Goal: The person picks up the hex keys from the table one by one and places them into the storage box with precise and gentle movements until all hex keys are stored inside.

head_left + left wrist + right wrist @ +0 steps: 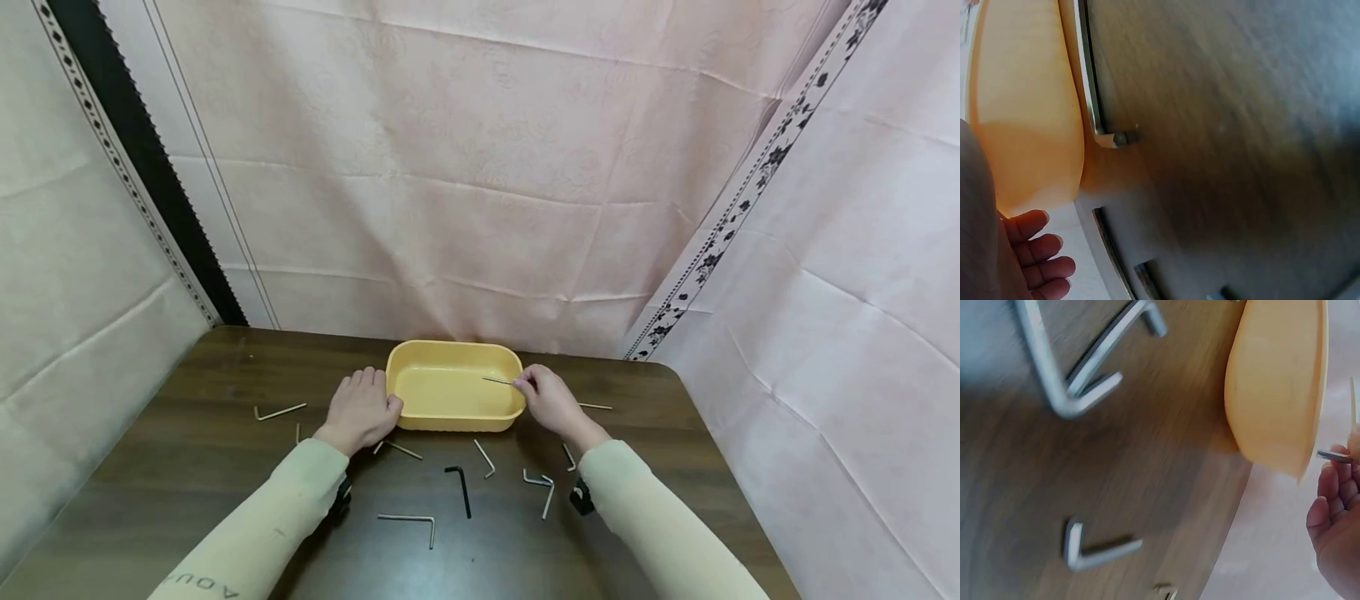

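A yellow plastic tray (450,422) stands near the table's back edge. My left hand (364,410) holds its left end, the thumb at the front corner of the rim and the fingers bent down outside; the left wrist view shows their fingertips (1060,265) past the tray's end. My right hand (551,400), at the tray's right end, pinches a thin hex key (495,380) between thumb and fingers. The key's long arm reaches over the tray, and its short end shows at the fingers in the right wrist view.
Several metal hex keys (407,518) lie scattered on the brown wooden table (262,500). A black hex key (462,492) lies in front of the tray. Others sit left of the tray and beneath the right forearm. Pale cloth (480,208) hangs behind and at both sides.
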{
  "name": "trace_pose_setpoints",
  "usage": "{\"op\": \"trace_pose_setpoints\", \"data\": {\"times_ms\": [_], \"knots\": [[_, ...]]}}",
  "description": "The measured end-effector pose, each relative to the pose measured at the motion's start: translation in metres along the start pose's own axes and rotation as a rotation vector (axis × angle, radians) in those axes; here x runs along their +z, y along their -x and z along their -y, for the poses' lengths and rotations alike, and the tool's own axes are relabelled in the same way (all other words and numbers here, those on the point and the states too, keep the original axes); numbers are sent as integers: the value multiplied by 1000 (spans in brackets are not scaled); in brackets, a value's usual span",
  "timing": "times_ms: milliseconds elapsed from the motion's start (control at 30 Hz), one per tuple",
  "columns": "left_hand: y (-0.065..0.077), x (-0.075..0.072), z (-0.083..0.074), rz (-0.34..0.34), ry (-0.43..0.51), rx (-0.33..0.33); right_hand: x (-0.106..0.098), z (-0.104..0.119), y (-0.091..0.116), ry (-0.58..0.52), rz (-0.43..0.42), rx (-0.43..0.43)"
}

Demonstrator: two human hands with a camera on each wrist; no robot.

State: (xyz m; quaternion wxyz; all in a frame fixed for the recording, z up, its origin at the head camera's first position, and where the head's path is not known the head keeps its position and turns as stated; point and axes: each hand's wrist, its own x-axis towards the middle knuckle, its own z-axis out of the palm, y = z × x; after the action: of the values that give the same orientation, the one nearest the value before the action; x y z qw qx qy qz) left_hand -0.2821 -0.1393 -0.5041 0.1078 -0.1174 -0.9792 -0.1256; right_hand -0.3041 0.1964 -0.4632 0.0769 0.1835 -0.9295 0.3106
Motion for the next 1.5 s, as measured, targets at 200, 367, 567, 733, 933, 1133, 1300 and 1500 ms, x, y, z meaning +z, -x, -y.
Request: {"op": "trace_pose_setpoints", "data": {"times_ms": [200,367,567,733,933,1133,1300,1500], "knots": [[0,-2,-2,9,7,-24,15,13,-11,40,67,-31],[-2,1,-3,39,15,-24,26,20,-16,121,120,-61],[-1,5,-4,63,37,-42,36,27,-19,173,168,-87],[-1,6,-4,68,41,-50,43,32,-23,184,231,-80],[-4,4,-5,65,37,-48,45,34,-24,166,261,-51],[-2,3,-7,91,30,-55,44,32,-23,138,285,18],[-2,3,-6,91,32,-50,43,32,-21,95,278,58],[-4,0,-3,72,26,-50,24,36,-15,63,138,-46]]}}
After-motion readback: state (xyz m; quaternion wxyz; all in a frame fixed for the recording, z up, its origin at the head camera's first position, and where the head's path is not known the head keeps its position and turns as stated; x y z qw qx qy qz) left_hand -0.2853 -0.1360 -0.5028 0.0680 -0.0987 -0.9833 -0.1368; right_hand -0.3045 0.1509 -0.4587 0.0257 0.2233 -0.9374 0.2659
